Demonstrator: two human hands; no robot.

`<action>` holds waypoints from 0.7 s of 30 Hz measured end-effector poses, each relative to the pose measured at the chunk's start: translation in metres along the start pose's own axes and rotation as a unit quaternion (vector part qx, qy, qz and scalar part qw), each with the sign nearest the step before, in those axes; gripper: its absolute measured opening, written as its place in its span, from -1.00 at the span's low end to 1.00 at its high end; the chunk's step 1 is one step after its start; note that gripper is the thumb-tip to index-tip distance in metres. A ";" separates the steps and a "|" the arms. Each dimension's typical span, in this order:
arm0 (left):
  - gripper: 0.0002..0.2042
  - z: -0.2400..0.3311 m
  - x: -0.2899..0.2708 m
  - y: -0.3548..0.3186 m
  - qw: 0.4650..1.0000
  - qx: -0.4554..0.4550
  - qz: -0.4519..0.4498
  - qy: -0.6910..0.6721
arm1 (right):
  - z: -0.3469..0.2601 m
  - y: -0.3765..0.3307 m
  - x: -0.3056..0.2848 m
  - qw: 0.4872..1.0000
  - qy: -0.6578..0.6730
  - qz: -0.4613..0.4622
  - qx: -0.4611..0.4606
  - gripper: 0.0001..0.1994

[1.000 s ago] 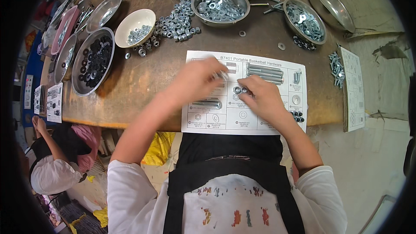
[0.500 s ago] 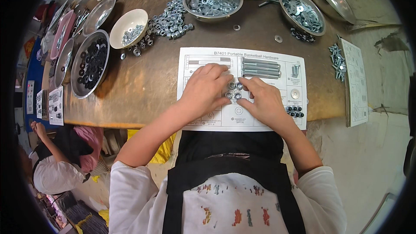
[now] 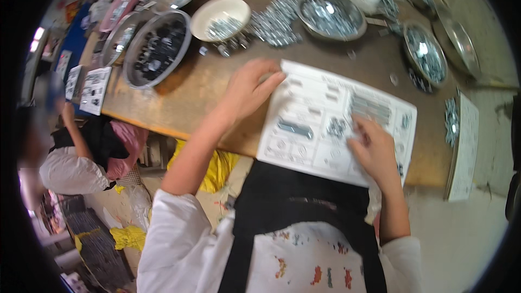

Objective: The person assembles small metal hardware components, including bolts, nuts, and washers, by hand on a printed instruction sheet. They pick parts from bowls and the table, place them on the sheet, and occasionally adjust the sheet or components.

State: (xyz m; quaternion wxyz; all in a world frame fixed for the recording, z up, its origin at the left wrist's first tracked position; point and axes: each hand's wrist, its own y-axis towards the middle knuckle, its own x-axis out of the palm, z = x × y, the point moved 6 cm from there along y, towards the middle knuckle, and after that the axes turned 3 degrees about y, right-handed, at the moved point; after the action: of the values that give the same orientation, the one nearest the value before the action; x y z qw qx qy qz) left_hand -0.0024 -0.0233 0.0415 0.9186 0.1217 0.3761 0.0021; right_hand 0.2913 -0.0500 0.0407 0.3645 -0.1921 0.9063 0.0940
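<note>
A printed white hardware sheet lies at the table's front edge, blurred by motion. My left hand is open at the sheet's upper left corner, thumb apart from the fingers; nothing shows in it. Just right of a cluster of metal nuts, my right hand hovers over the sheet with thumb and forefinger apart and no visible object between them. Long silvery bolts lie side by side beyond that hand. Grey metal rods rest on the sheet's left half. The right hand partly hides small black-capped parts at the right edge.
Bowls of washers, black rings and small nuts stand along the back. Loose nuts are heaped between them. Another washer bowl, short bolts and a board are at right. A person sits at left.
My left hand has left the nuts and moved to the sheet's upper left corner. My right hand has drawn slightly away from the nuts. The whole view has shifted and tilted.
</note>
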 end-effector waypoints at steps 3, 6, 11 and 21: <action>-0.77 -0.069 -0.030 -0.025 0.990 -0.125 0.040 0.046 | -0.010 0.000 -0.002 1.000 0.023 -0.008 0.002 -0.65; -0.78 -0.107 -0.057 -0.047 0.973 -0.145 0.150 0.099 | -0.026 0.008 0.003 0.998 0.057 -0.017 -0.013 -0.70; -0.81 -0.103 -0.093 -0.033 0.926 -0.065 0.332 0.167 | -0.061 0.038 0.020 0.994 0.065 -0.042 -0.081 -0.75; -0.84 -0.138 -0.115 0.098 0.922 -0.062 0.007 0.383 | -0.100 0.055 0.047 0.984 0.068 -0.106 -0.125 -0.75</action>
State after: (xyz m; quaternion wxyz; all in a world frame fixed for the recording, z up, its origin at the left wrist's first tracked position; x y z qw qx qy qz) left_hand -0.1716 0.0911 0.0475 0.7099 0.0569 0.6976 0.0782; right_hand 0.1744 -0.0442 0.0812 0.2833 -0.3373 0.8844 0.1546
